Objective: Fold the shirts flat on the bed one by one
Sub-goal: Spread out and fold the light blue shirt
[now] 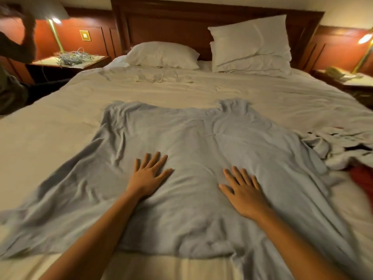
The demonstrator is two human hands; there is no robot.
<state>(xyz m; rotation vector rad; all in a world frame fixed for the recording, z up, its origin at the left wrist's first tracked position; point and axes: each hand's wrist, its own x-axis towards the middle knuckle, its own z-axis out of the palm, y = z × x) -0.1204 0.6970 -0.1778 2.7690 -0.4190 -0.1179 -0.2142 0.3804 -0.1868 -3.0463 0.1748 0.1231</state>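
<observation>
Both the left hand (149, 174) and the right hand (243, 189) lie flat with fingers spread on the pale blue shirt (193, 142), which is spread across the bed (50, 126) at mid-frame.

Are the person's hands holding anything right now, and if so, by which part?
Nothing is held. The left hand and the right hand both lie flat, fingers spread, on the middle of the blue shirt spread on the bed.
</observation>
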